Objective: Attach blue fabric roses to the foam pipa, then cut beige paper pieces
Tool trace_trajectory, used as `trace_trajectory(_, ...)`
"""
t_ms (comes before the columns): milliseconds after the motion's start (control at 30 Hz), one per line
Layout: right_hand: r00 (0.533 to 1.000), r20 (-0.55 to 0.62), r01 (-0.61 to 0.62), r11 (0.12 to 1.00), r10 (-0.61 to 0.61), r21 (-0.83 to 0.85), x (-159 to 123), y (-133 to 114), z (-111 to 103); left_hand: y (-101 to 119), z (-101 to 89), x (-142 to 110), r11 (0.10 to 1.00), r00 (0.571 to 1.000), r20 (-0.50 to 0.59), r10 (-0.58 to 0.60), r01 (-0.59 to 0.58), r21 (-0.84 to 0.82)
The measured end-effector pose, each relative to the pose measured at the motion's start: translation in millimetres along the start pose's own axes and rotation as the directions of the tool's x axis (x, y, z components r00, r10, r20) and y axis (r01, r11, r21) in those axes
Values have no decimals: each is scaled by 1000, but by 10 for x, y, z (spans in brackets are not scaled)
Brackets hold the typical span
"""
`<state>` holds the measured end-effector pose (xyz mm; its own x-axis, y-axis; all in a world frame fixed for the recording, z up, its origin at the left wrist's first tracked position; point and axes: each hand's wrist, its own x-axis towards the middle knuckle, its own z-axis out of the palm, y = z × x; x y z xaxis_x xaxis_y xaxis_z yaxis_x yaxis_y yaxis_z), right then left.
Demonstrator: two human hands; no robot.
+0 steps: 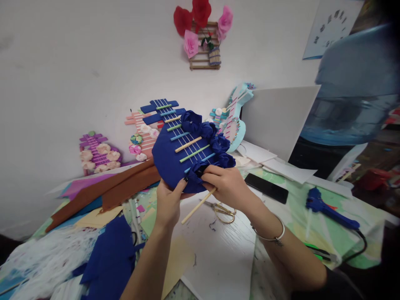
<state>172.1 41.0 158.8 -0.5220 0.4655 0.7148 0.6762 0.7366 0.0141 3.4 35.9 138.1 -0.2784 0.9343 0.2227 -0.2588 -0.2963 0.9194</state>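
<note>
A dark blue craft guitar (170, 154) is held up above the table, tilted to the left, with white strings and coloured sticks across it. Several blue crepe-paper flowers (220, 143) run down its right edge. My left hand (167, 202) grips its lower edge, thumb on the front. At the bottom flower (197, 171), the fingers of my right hand (226, 185) are closed against the petals, the fingertips partly hidden. A pale wooden stick (196, 207) juts from under that hand, held in it. Gold-handled scissors (224, 212) lie below on white paper.
To the right lie a black phone (266, 188), a blue glue gun (331, 210) with its cord and a cutter knife (321, 253). Brown crepe paper (125, 187) and blue crepe paper (109, 258) cover the left. Several craft guitars, including a light blue one (239, 121), lean at the wall.
</note>
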Motion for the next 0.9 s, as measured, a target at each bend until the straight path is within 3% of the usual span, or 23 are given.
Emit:
trace_trajectory(233,998,49,-39,999,37,28,9,9,-17,27,7,-9,1000,1000,3,-26,26,3)
trace_trajectory(333,995,19,-102,988,100,118,21,11,-26,20,-5,6,999,999,-13,-49,49,-4)
trace_trajectory(467,972,-129,-149,942,195,299,32,30,-76,7,-32,47,993,993,-32,-118,117,-27)
trace_trajectory(600,889,-335,-184,912,313,366,32,36,-178,-11,-49,82,979,982,-45,-183,178,-96)
trace_trajectory(733,834,-405,-228,903,375,365,20,-51,-249,-51,-43,96,964,980,-37,-197,187,-188)
trace_trajectory(900,890,-289,-287,926,353,246,2,-272,-67,-108,0,80,958,982,-46,-184,169,-230)
